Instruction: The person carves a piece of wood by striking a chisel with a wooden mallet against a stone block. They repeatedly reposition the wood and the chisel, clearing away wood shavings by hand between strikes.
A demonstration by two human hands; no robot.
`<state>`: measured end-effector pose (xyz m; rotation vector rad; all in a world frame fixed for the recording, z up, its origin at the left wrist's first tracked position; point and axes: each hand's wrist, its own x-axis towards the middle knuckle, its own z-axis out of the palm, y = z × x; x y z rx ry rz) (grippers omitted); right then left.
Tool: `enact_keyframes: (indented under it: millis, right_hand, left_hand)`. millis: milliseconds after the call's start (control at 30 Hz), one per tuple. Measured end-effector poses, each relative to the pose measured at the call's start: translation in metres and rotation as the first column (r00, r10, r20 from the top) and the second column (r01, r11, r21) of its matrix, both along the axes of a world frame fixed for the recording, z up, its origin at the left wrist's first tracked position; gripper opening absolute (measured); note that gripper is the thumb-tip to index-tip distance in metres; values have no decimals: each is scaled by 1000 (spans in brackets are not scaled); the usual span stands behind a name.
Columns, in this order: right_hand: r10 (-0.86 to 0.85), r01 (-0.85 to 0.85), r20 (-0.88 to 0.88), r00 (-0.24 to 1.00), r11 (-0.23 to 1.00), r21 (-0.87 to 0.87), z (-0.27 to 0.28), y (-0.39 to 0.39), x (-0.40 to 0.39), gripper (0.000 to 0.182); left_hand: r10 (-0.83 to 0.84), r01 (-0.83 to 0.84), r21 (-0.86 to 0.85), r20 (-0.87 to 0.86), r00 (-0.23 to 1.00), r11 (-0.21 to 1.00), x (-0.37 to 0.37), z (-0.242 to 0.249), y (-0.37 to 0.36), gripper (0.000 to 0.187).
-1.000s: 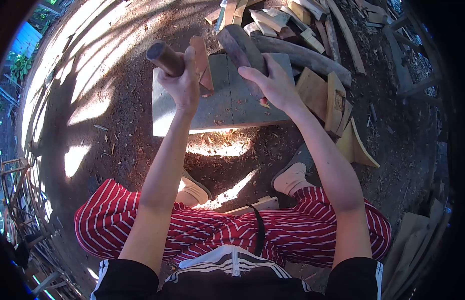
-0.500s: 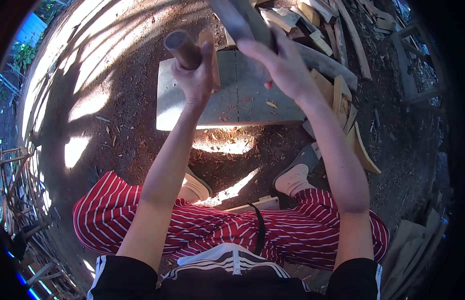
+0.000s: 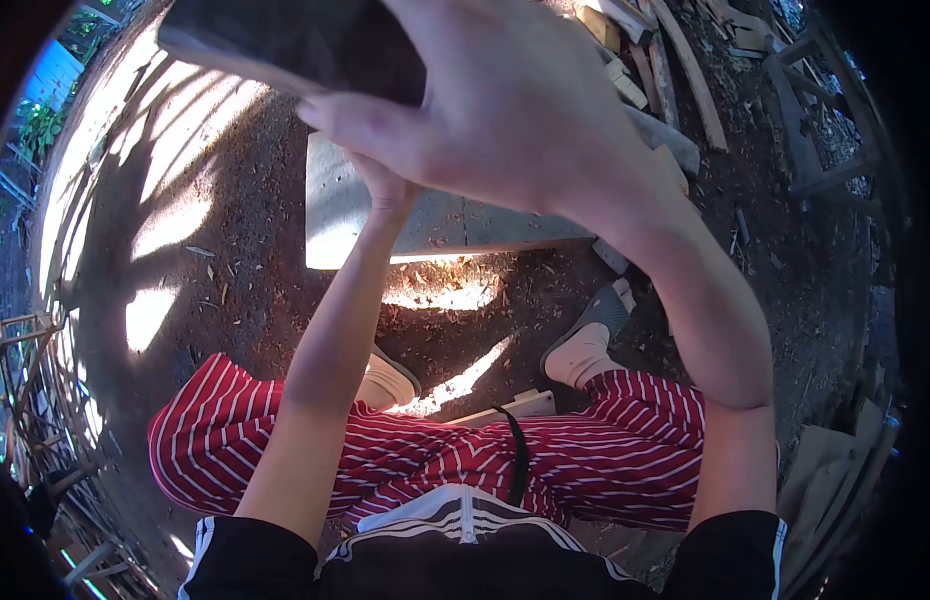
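Note:
Raised close to the camera, my right hand point(image 3: 505, 110) grips a dark, flat-sided block point(image 3: 295, 45) that looks like wood, its thumb along the near edge. Below and behind it is my left hand point(image 3: 383, 185), of which only the wrist and heel show. Its fingers are hidden now; half a second ago they were wrapped around an upright round wooden handle, beside a strip of wood. That handle and strip are covered by the right hand and block at this moment. Under the left hand lies a broad, flat grey work block point(image 3: 445, 228).
Wood offcuts point(image 3: 625, 80) and long curved strips point(image 3: 690, 75) are piled beyond the work block to the right. Wood chips litter the dirt floor point(image 3: 255, 240). Boards point(image 3: 825, 470) lie at the lower right. My feet point(image 3: 585, 350) stand on either side.
My right hand has swung the dark block up, left and closer to the camera, so it now covers the handle and most of my left hand. The left forearm stays nearly in place.

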<state>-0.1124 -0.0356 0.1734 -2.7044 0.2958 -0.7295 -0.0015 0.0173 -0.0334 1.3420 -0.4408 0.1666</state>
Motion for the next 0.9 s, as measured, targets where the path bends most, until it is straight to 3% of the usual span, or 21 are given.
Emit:
enact_keyframes:
  millis: [33, 100, 167, 200, 233, 267, 300, 367, 433, 467, 500, 533, 567, 600, 633, 667, 700, 767, 800, 867, 900]
  right_hand:
    - [45, -55, 222, 974, 998, 42, 3, 1, 0, 49]
    - [101, -99, 336, 937, 995, -22, -4, -2, 3, 50]
    - [-82, 73, -193, 978, 996, -52, -22, -4, -2, 61]
    - [-87, 79, -239, 967, 996, -44, -22, -10, 0, 63]
    - [-97, 86, -233, 968, 995, -57, -14, -13, 1, 63]
    - [-80, 64, -211, 974, 994, -84, -6, -14, 1, 64]
    - [-65, 45, -194, 979, 993, -106, -3, -12, 1, 64]
    - [-35, 37, -85, 996, 999, 14, -6, -10, 2, 55]
    - [-17, 3, 146, 989, 996, 91, -4, -4, -5, 55]
    - [-67, 86, -220, 973, 993, 78, -6, -3, -8, 66]
    - [-73, 90, -207, 976, 993, 75, -10, -3, -8, 66]
    - [-85, 89, -270, 959, 996, 4, -14, -7, -8, 68]
    - [-101, 82, -336, 936, 994, -70, -16, -14, -6, 69]
    - [-65, 49, -241, 968, 996, -72, -15, -18, -6, 72]
    - [-81, 68, -253, 964, 996, -61, 1, -13, -11, 72]
    - [-85, 92, -210, 974, 996, 20, 21, -10, -15, 65]
    - [-86, 104, -167, 982, 989, 102, 32, -7, -17, 59]
    - [-99, 112, -161, 982, 991, 76, 3, -7, -13, 58]
    - [-123, 130, -136, 983, 991, 42, -10, -9, -12, 57]
    - [-117, 121, -168, 979, 993, 14, -24, -15, -13, 56]
    - [-100, 100, -221, 970, 995, -13, -26, -22, -14, 55]
  left_hand:
    - [25, -25, -1, -9, 1000, 1000, 2, -5, 0, 30]
    - [71, -71, -5, -18, 997, 997, 6, -12, 0, 30]
    - [107, -108, -20, -18, 994, 994, 9, -14, -5, 30]
    - [95, -95, -31, -12, 995, 995, 14, -17, -9, 30]
    - [-48, 47, 16, 78, 996, 999, 21, -20, -13, 32]
    - [-192, 180, 90, 148, 970, 979, 26, -27, -10, 35]
    - [-203, 191, 99, 136, 970, 977, 26, -27, -4, 35]
    - [-314, 283, 216, 126, 941, 934, 30, -23, -1, 36]
    - [-328, 317, 114, 98, 940, 942, 11, -10, -4, 37]
    - [-228, 190, -177, -228, 946, 966, 0, -5, -8, 34]
    - [-212, -27, -404, -534, 818, 914, -6, 2, -11, 32]
    - [-152, -20, -254, -641, 752, 967, -1, 26, -6, 30]
    - [-173, -4, -268, -633, 755, 963, 10, 18, -8, 30]
    - [-237, 212, -109, -324, 916, 971, 20, -4, -7, 30]
    - [-359, 356, 115, 3, 933, 927, 10, 5, -6, 30]
    - [-290, 396, 248, -373, 881, 884, 2, 15, 3, 32]
    - [-290, 402, 249, -389, 875, 881, 4, 3, 0, 32]
    - [-249, 241, 79, 117, 961, 967, 21, -26, -6, 30]
    - [-249, 240, 81, 130, 960, 967, 21, -28, -5, 30]
    - [47, -67, 58, 294, 955, 996, 16, -24, -12, 27]
    - [38, -53, 43, 300, 953, 998, 16, -13, -19, 27]
